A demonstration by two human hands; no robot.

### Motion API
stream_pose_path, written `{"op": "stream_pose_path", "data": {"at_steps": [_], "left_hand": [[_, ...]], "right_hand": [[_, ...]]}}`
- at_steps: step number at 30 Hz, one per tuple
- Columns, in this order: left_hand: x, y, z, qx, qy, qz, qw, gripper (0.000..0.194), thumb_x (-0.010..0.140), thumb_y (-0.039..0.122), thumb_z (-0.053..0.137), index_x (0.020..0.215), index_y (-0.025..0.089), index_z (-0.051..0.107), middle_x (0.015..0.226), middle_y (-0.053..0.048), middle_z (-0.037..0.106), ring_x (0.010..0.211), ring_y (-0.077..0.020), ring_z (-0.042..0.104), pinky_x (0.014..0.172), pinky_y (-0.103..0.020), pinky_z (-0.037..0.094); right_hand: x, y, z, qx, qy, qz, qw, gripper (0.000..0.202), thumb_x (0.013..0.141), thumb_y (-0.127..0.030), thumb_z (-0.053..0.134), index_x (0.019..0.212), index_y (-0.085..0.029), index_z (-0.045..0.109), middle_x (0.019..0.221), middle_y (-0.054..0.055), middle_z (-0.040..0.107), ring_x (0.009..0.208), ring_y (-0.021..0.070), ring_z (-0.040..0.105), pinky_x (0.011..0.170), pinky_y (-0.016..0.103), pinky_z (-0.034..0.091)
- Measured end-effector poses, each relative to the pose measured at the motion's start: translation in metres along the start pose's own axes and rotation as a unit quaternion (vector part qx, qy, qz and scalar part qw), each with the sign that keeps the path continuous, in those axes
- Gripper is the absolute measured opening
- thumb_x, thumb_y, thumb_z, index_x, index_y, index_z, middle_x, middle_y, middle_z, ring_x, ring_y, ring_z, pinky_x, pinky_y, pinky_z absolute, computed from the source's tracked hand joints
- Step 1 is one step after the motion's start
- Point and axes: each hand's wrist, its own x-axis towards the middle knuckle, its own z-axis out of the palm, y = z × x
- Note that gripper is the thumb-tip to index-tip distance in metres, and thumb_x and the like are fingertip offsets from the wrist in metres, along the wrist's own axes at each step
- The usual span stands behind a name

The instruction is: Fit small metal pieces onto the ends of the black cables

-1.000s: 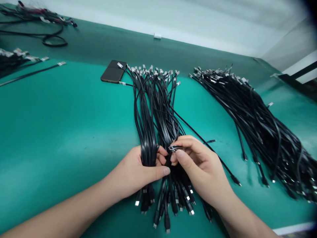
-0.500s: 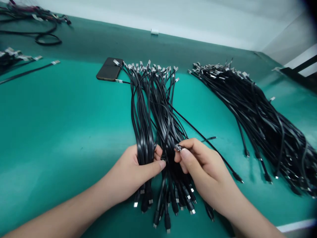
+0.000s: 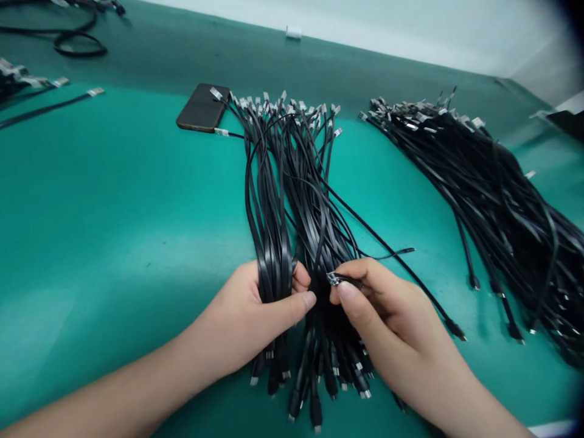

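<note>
My left hand [image 3: 269, 304] is wrapped round a bundle of flat black cables [image 3: 274, 243], its thumb pointing right across the front. The cables' plug ends hang out below it. To the right, my right hand [image 3: 378, 310] pinches a bare metal connector [image 3: 334, 278] between thumb and forefinger, with a thin black cable running back under the fingers. Between and behind both hands lies a second group of black cables [image 3: 308, 182]. Their silvery plugs [image 3: 269, 106] are fanned out at the far end, and black-hooded plugs [image 3: 314, 413] show at the near end.
On the green table mat [image 3: 114, 201], a dark phone [image 3: 203, 108] lies beyond the cables, touched by a plug. A large cable heap [image 3: 493, 194] spreads along the right. More cables [image 3: 27, 85] lie at the left, with a looped black cord [image 3: 82, 45] behind them.
The view has shifted slightly, so things on the table sit higher in it. The black connector seen at my left thumb before is no longer distinct. My right hand still pinches the metal connector.
</note>
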Motion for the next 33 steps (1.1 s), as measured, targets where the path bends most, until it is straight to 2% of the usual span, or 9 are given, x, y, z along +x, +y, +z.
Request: {"op": "stream_pose_path", "data": {"at_steps": [6, 10, 14, 18, 22, 25, 27, 30, 33], "left_hand": [[-0.001, 0.002, -0.001, 0.015, 0.011, -0.005, 1.000, 0.019, 0.091, 0.036, 0.063, 0.098, 0.022, 0.072, 0.074, 0.002, 0.067, 0.071, -0.0142, 0.061, 0.069, -0.026, 0.047], [-0.001, -0.002, -0.002, -0.005, 0.019, -0.018, 1.000, 0.027, 0.090, 0.041, 0.065, 0.105, 0.021, 0.074, 0.069, 0.004, 0.061, 0.067, -0.0132, 0.057, 0.066, -0.025, 0.045], [0.000, -0.005, 0.000, -0.099, 0.027, -0.025, 0.994, 0.037, 0.079, 0.038, 0.081, 0.109, 0.018, 0.070, 0.071, 0.003, 0.068, 0.067, -0.0138, 0.062, 0.068, -0.026, 0.050], [0.001, -0.001, 0.005, -0.133, 0.042, 0.001, 0.990, 0.024, 0.073, 0.028, 0.084, 0.084, 0.017, 0.067, 0.065, 0.002, 0.071, 0.062, -0.0145, 0.066, 0.061, -0.024, 0.052], [0.001, 0.004, 0.008, -0.152, 0.098, -0.018, 0.983, 0.020, 0.075, 0.024, 0.080, 0.091, 0.016, 0.070, 0.071, 0.001, 0.075, 0.064, -0.0138, 0.069, 0.065, -0.024, 0.055], [0.000, 0.004, 0.007, -0.154, 0.098, -0.021, 0.983, 0.011, 0.078, 0.022, 0.075, 0.086, 0.015, 0.072, 0.068, 0.002, 0.073, 0.064, -0.0119, 0.067, 0.065, -0.021, 0.054], [0.000, 0.002, 0.006, -0.144, 0.083, -0.017, 0.986, 0.010, 0.082, 0.024, 0.071, 0.079, 0.015, 0.071, 0.065, 0.001, 0.071, 0.063, -0.0111, 0.066, 0.065, -0.020, 0.053], [-0.001, 0.001, 0.005, -0.128, 0.056, -0.009, 0.990, 0.019, 0.087, 0.027, 0.067, 0.072, 0.014, 0.068, 0.063, -0.001, 0.071, 0.061, -0.0107, 0.065, 0.063, -0.020, 0.052], [-0.002, 0.001, 0.007, -0.149, 0.078, 0.003, 0.986, 0.011, 0.087, 0.025, 0.068, 0.087, 0.014, 0.066, 0.061, 0.001, 0.070, 0.057, -0.0116, 0.065, 0.061, -0.021, 0.054]], "right_hand": [[-0.006, 0.000, -0.004, 0.035, 0.095, -0.062, 0.993, 0.014, 0.107, -0.033, 0.048, 0.103, -0.028, 0.061, 0.080, -0.002, 0.064, 0.061, 0.0109, 0.053, 0.054, 0.023, 0.045], [-0.009, -0.001, -0.004, 0.107, 0.022, -0.090, 0.990, 0.014, 0.108, -0.029, 0.047, 0.106, -0.029, 0.062, 0.102, 0.000, 0.064, 0.068, 0.0100, 0.057, 0.063, 0.025, 0.050], [-0.008, -0.001, -0.001, 0.155, -0.068, -0.060, 0.984, 0.015, 0.108, -0.032, 0.047, 0.108, -0.029, 0.062, 0.113, 0.001, 0.064, 0.067, 0.0086, 0.058, 0.062, 0.025, 0.052], [-0.006, 0.003, 0.003, 0.162, -0.101, -0.020, 0.981, 0.020, 0.109, -0.034, 0.045, 0.106, -0.027, 0.064, 0.111, 0.002, 0.065, 0.071, 0.0107, 0.059, 0.064, 0.027, 0.052], [-0.007, 0.006, 0.003, 0.181, -0.113, 0.014, 0.977, 0.021, 0.109, -0.036, 0.046, 0.111, -0.028, 0.065, 0.129, 0.005, 0.062, 0.074, 0.0107, 0.061, 0.065, 0.028, 0.054], [-0.008, 0.005, 0.003, 0.213, -0.106, 0.025, 0.971, 0.021, 0.107, -0.039, 0.048, 0.110, -0.026, 0.065, 0.135, 0.008, 0.060, 0.072, 0.0103, 0.061, 0.066, 0.029, 0.054], [-0.005, 0.002, 0.005, 0.263, -0.111, 0.045, 0.957, 0.023, 0.105, -0.043, 0.052, 0.110, -0.024, 0.064, 0.130, 0.010, 0.063, 0.071, 0.0110, 0.061, 0.064, 0.029, 0.054], [0.002, 0.000, 0.010, 0.329, -0.127, 0.077, 0.933, 0.033, 0.101, -0.050, 0.057, 0.112, -0.020, 0.063, 0.098, 0.008, 0.071, 0.067, 0.0133, 0.062, 0.061, 0.030, 0.052], [0.009, 0.002, 0.013, 0.366, -0.130, 0.100, 0.916, 0.040, 0.097, -0.053, 0.062, 0.114, -0.017, 0.063, 0.071, 0.000, 0.067, 0.060, 0.0133, 0.060, 0.060, 0.029, 0.050]]}}
